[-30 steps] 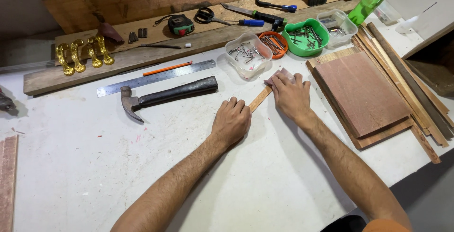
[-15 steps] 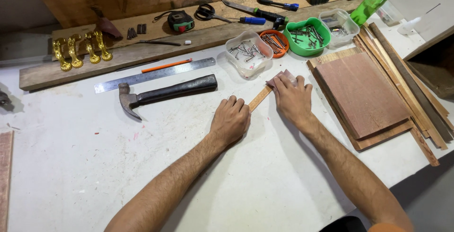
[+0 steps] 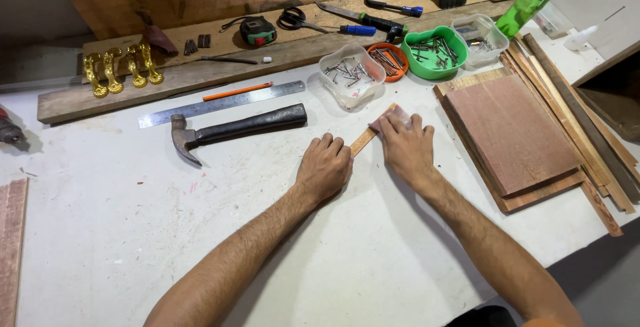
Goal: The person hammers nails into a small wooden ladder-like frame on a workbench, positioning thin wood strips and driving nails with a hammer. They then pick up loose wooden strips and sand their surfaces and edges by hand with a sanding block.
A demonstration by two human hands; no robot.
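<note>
A thin wooden strip (image 3: pixel 364 140) lies diagonally on the white table. My left hand (image 3: pixel 325 166) presses down on its near end with curled fingers. My right hand (image 3: pixel 405 147) covers its far end and pins a small reddish piece of sandpaper (image 3: pixel 388 118) against the wood. Only the short middle part and the far tip of the strip show between and beyond my hands.
A claw hammer (image 3: pixel 233 129), a steel ruler (image 3: pixel 220 104) and an orange pencil (image 3: pixel 237 91) lie to the left. Tubs of nails (image 3: pixel 350 76) (image 3: pixel 437 51) sit behind. Stacked wood boards (image 3: pixel 513 134) and slats (image 3: pixel 587 134) are at the right. Gold handles (image 3: pixel 120 70) rest on a plank.
Both hands stay on the strip; my right hand with the sandpaper has shifted only slightly along it. The camera view has drifted a little.
</note>
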